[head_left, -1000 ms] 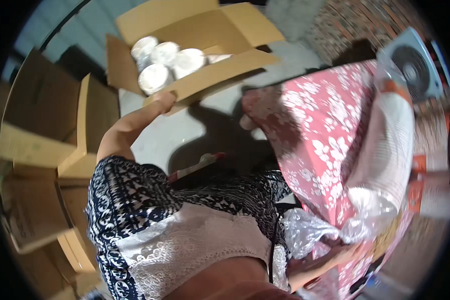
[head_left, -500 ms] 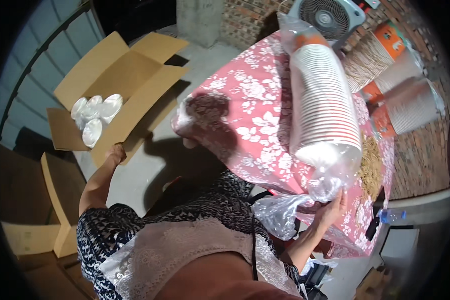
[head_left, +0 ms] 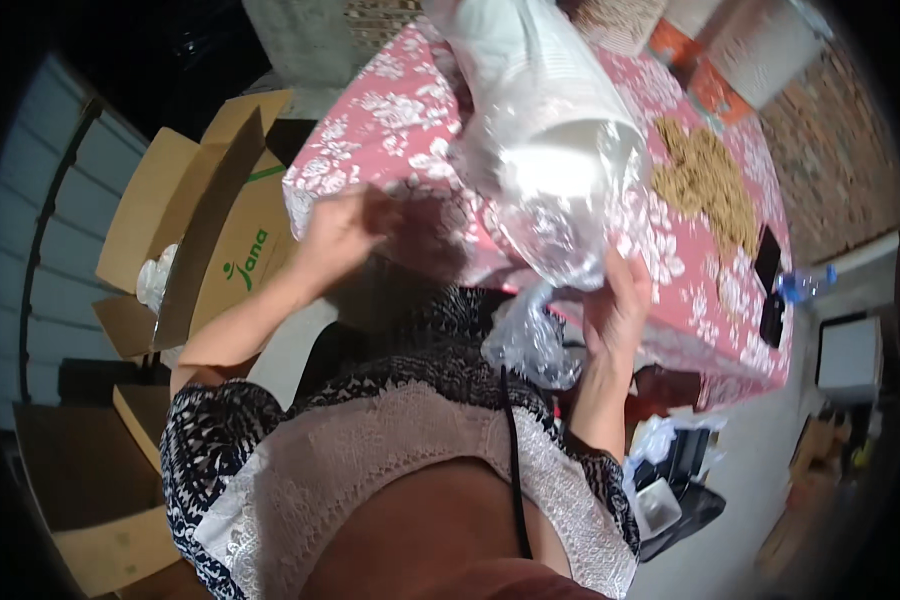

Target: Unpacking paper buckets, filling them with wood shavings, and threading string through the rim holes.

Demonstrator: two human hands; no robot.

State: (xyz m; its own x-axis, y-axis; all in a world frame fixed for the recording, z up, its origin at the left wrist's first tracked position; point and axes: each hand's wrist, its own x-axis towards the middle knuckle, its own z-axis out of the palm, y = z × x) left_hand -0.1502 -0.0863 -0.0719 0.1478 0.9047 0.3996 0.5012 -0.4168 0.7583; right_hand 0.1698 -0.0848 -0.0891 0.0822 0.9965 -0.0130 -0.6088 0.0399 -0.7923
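A long stack of white paper cups [head_left: 560, 160] lies in a clear plastic bag [head_left: 560, 240] on the table, its open-mouthed end facing me. My right hand [head_left: 618, 300] grips the bag's gathered end, fingers closed round the crumpled film, and a loose tail of it hangs below over the table's near edge. Over the table's left edge is my left hand [head_left: 355, 228], apart from the bag; motion smears its fingers, and I see nothing in it.
A pink flowered cloth covers the table [head_left: 410, 110]. Brown rubber bands, seemingly, lie heaped [head_left: 705, 175] right of the cups, near a dark phone [head_left: 767, 258] and a plastic bottle [head_left: 808, 283]. More bagged stacks [head_left: 760, 50] stand behind. An open carton [head_left: 235, 225] with wrapped stacks stands left.
My left hand has let go of the carton flap and moved right, to the table. The bagged stack has shifted left in view. My right hand still has the bag's end.
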